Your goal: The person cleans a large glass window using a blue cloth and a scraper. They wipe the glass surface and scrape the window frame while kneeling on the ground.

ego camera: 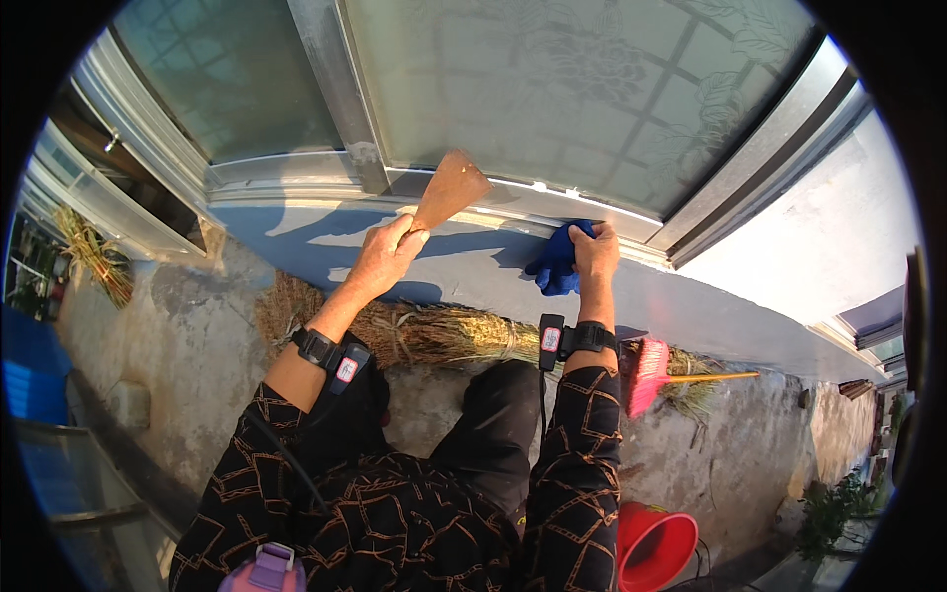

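My left hand (388, 251) grips a putty knife (451, 191) by its handle, with the broad rust-brown blade pointing up and to the right, in front of the bottom rail of the frosted window (533, 89). My right hand (596, 250) is closed on a blue glove (556, 260) at the window sill (488, 220). The glove hangs down against the grey wall (488, 274). White bits lie on the lower edge of the window frame. Part of the knife's handle is hidden in my left fist.
Bundles of dried stalks (436, 337) lie along the wall's foot. A pink-bristled broom (649, 379) with a yellow handle is at the right. Near my right elbow stands a red bucket (658, 547). Another stalk bundle (96, 259) is beside the open door at the left.
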### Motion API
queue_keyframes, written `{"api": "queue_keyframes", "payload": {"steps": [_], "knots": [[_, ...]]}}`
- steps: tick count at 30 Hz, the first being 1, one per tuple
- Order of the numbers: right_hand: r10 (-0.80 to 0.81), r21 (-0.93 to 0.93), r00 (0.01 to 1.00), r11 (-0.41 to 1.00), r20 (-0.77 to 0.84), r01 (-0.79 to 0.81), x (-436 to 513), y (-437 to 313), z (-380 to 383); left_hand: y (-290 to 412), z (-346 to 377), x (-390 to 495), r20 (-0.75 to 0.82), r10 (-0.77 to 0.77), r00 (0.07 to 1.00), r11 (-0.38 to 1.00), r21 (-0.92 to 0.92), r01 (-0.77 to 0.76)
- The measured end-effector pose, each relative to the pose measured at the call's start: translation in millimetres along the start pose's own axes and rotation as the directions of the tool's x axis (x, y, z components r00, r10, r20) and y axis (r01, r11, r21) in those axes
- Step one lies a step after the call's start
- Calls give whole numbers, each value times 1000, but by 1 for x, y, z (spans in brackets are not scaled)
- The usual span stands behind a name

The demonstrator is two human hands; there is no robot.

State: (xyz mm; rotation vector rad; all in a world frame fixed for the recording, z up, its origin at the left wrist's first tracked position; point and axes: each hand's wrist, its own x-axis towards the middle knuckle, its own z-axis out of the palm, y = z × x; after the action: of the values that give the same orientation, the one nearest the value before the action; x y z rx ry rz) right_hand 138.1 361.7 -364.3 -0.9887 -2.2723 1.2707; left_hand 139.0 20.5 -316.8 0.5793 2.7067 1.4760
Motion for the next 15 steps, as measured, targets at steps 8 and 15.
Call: {"api": "queue_keyframes", "payload": {"steps": [8, 15], "knots": [[12, 52, 999, 999, 32, -13, 1, 2, 2, -2, -20, -1, 86, -11, 996, 1000, 3, 11], [-72, 6, 995, 997, -68, 72, 6, 10, 10, 16, -15, 8, 40, 48, 998, 987, 151, -53]]}}
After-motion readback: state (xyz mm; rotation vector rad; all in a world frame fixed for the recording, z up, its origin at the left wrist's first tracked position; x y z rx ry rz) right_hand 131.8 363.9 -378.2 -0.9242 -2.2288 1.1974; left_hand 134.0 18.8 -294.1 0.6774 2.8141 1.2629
